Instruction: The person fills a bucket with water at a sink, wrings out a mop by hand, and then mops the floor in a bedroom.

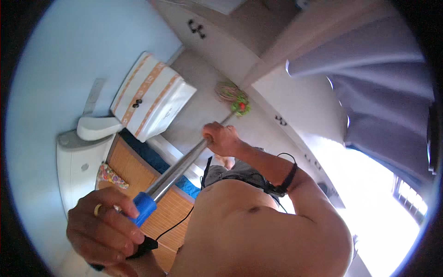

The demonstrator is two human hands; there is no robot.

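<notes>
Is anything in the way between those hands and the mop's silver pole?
No, nothing visible: the right hand wraps straight around the silver pole, and the left hand is closed at its blue part.

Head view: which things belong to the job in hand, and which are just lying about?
In use: left hand on the blue handle; right hand around the metal pole; mop head, slightly blurred.
Apparently just there: white cabinet; floral cushion; hanging curtain.
</notes>
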